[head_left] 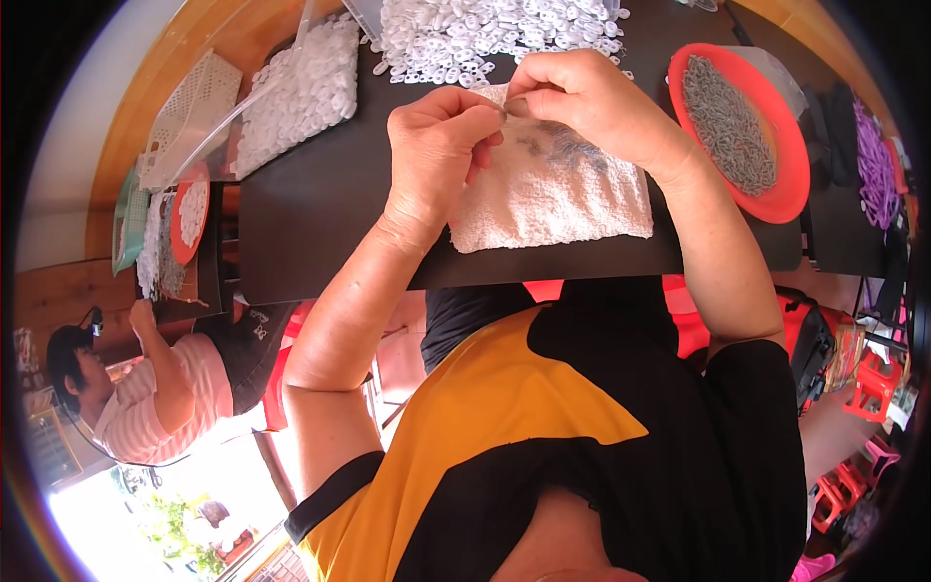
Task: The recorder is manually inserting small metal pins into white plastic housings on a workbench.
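My left hand (433, 150) and my right hand (593, 102) meet at the fingertips above the far part of a white towel (553, 209). Both are closed in a pinch, thumb against forefinger. Whatever sits between the tips is small and dark greyish; I cannot make out its kind. Grey smudges mark the towel below my right hand. Just beyond my fingers spreads a heap of small white oval plastic pieces with holes (485, 39). To the right of my right forearm stands a red oval tray (793, 184) holding many small grey pieces (727, 126).
A clear bag of white pieces (301, 97) lies at the far left of the dark table (330, 204). Beyond it is a white perforated basket (199, 107). Another person (160, 388) sits at the left by a red dish (191, 223). Purple strips (878, 165) lie far right.
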A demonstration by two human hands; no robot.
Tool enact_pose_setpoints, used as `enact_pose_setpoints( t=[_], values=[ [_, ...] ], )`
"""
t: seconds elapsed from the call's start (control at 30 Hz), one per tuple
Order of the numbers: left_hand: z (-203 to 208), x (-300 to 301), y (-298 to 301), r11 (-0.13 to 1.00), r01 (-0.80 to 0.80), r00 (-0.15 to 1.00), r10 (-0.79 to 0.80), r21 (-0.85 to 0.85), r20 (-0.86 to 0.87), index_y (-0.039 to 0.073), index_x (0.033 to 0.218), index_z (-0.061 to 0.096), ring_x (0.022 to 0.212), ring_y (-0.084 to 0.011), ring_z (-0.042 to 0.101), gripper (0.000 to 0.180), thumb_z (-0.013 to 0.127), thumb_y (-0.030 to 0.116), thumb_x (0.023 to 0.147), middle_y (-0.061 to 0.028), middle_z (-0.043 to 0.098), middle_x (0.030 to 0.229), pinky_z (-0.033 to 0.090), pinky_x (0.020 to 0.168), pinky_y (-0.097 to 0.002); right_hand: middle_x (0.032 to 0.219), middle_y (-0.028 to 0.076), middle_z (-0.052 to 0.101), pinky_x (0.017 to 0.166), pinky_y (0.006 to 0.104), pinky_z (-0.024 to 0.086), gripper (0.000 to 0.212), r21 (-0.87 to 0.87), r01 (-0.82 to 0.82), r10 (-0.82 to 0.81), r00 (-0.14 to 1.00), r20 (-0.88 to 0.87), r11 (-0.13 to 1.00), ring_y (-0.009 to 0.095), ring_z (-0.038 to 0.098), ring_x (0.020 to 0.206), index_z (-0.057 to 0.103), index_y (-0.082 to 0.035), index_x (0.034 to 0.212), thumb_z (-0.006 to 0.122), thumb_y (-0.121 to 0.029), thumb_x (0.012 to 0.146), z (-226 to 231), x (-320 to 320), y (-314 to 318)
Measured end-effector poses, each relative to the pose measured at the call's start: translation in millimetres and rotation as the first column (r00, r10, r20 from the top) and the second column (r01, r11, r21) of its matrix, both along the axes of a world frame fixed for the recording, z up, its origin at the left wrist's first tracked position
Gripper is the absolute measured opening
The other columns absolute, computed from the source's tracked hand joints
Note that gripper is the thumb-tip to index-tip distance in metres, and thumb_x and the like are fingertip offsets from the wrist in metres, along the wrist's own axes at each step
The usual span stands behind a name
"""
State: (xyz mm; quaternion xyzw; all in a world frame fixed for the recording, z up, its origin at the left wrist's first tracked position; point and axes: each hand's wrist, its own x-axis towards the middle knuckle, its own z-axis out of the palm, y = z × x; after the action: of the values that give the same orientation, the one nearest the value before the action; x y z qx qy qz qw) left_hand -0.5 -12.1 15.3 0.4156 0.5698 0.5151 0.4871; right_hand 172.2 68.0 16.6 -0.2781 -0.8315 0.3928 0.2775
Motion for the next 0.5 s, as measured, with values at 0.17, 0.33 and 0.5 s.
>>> enact_pose_setpoints(
  t=[0.17, 0.33, 0.5],
  values=[
    [0.7, 2.6, -1.9, 0.999, -0.002, 1.000, 0.003, 0.041, -0.011, -0.002, 0.079, 0.065, 0.050, -0.0084, 0.052, 0.008, 0.063, 0.006, 0.080, -0.0053, 0.062, 0.066, 0.037, 0.041, -0.0227, 0.063, 0.004, 0.058, 0.057, 0.0288, 0.043, 0.014, -0.175, -0.055, 0.044, 0.997, -0.067, 0.983, 0.009, 0.052, 0.060, 0.064, 0.001, 0.085, 0.064, -0.012, 0.084, -4.2, -0.7, 1.0],
    [5.0, -0.2, -2.0, 1.000, -0.026, 0.997, 0.026, 0.004, 0.071, -0.002, 0.078, 0.065, 0.050, -0.0101, 0.052, 0.010, 0.062, 0.007, 0.080, -0.0059, 0.061, 0.065, 0.038, 0.043, -0.0238, 0.070, 0.003, 0.060, 0.061, 0.0259, 0.045, 0.009, -0.150, -0.100, 0.104, 0.994, 0.016, 0.984, 0.009, 0.054, 0.065, 0.063, 0.002, 0.088, 0.062, -0.007, 0.085, 2.9, 5.4, -1.6],
    [7.6, -2.8, -5.0, 0.996, 0.042, 0.988, -0.030, -0.078, 0.150, -0.002, 0.079, 0.064, 0.049, -0.0127, 0.051, 0.011, 0.061, 0.008, 0.081, -0.0081, 0.061, 0.066, 0.037, 0.043, -0.0252, 0.076, 0.007, 0.065, 0.065, 0.0263, 0.047, 0.010, -0.103, -0.076, 0.061, 0.988, -0.143, 0.992, 0.009, 0.058, 0.069, 0.066, 0.002, 0.088, 0.063, -0.003, 0.079, 2.2, 0.0, -5.2]
  ],
)
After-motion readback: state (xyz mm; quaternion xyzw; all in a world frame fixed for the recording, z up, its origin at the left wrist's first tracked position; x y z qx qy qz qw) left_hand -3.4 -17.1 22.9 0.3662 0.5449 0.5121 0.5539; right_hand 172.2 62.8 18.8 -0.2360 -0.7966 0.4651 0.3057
